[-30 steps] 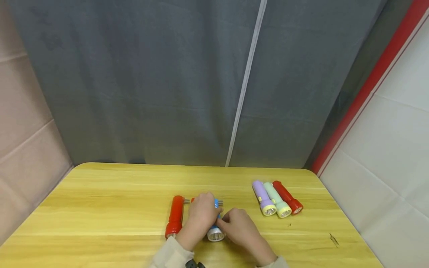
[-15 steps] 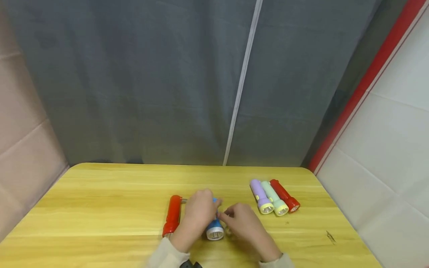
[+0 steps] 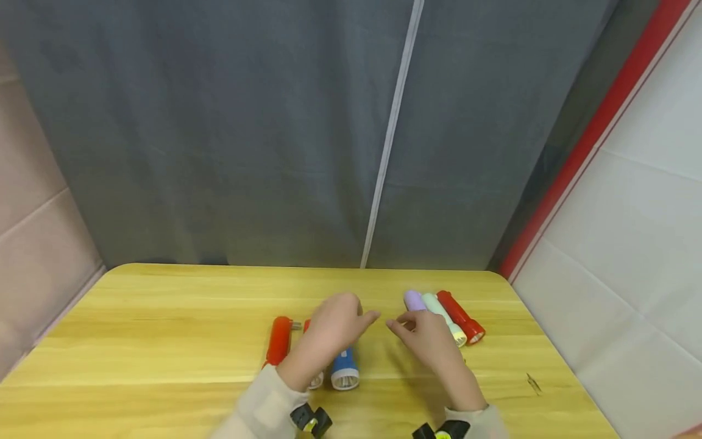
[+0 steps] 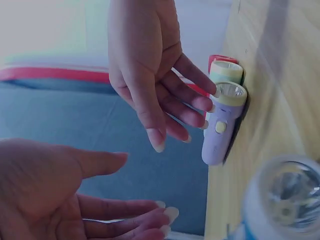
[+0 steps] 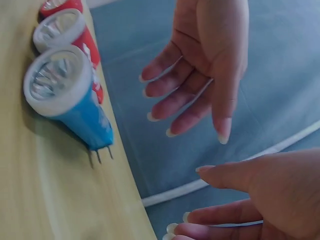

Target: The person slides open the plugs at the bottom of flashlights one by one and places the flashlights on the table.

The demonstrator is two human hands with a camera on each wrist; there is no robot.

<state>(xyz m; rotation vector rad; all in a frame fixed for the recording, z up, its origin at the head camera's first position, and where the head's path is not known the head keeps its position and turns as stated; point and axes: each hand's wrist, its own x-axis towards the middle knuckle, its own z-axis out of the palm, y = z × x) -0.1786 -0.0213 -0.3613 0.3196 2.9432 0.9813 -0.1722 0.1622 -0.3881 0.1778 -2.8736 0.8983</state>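
Observation:
My left hand (image 3: 336,322) hovers above the middle of the table, fingers relaxed and holding nothing. Facing it, thumb toward thumb, my right hand (image 3: 429,341) is likewise free and loosely bent. Under the left hand lies a blue flashlight (image 3: 344,364) with a white head; metal prongs stick out of its tail in the right wrist view. Beside it a red flashlight with a white head (image 3: 316,382) is mostly hidden by the left hand and forearm. Further left lies an all-red flashlight (image 3: 280,341), also with prongs.
At the right, a purple flashlight (image 4: 223,122), a mint-green one (image 3: 436,303) and a red one (image 3: 462,318) lie side by side. The right hand partly covers the purple one in the head view. A grey curtain (image 3: 247,152) hangs behind the wooden table (image 3: 164,341).
Both hands have left the blue flashlight and risen from it. The right hand moved rightward, the left slightly up, and the flashlight stays on the table. The head view shifted slightly.

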